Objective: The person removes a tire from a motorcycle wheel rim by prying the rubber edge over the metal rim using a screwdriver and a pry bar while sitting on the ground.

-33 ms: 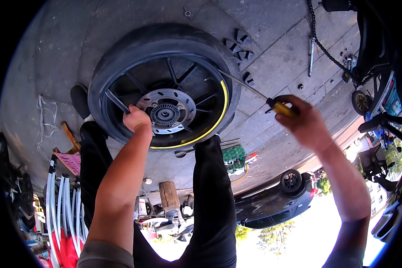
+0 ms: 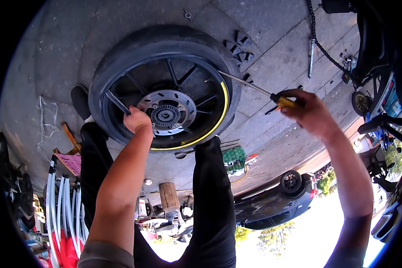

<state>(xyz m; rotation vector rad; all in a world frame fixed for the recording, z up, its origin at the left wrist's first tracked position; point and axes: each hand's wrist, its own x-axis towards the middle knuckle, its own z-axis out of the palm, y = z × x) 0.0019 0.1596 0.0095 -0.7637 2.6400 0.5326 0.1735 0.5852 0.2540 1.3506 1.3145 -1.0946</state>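
Observation:
A motorcycle wheel (image 2: 120,58) lies flat on the concrete, with a black tyre, a black spoked rim with a yellow stripe, and a silver brake disc (image 2: 185,100) around the hub. My left hand (image 2: 136,121) is closed around a spoke at the rim's near left side. My right hand (image 2: 310,111) holds a screwdriver (image 2: 281,99) with a yellow and black handle. Its long shaft reaches left to the edge between rim and tyre on the right side. My legs in black trousers (image 2: 212,196) stand on either side of the wheel's near edge.
Small black pieces (image 2: 241,47) lie just beyond the tyre. A chain (image 2: 326,49), a metal tool (image 2: 311,58) and a motorcycle (image 2: 375,44) are at the right. A green crate (image 2: 233,156), wooden block (image 2: 169,195), white hoses (image 2: 60,201) and dark car (image 2: 272,203) are nearer.

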